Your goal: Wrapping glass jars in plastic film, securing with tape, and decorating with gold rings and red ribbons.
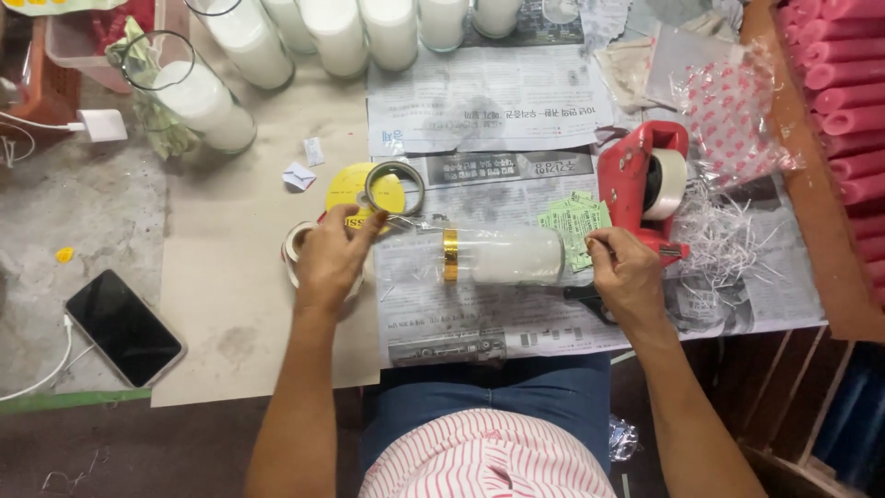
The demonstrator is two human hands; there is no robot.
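A white candle jar point(502, 255) with a gold band lies between both hands, already sleeved in clear wrap; left fingers point(361, 226) pinch one wrap end, right fingers point(599, 247) pinch the other; ends apparently unsealed.

both hands point(334, 254) point(624, 269) on wrapped candle point(502, 255)

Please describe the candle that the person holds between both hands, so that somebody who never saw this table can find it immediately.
Start at the red tape dispenser on the newspaper. Just left of it, a white candle in a clear wrap lies on its side between the left hand and the right hand. Unlike the upright glass candles at the far edge, it lies flat and bears a gold band.
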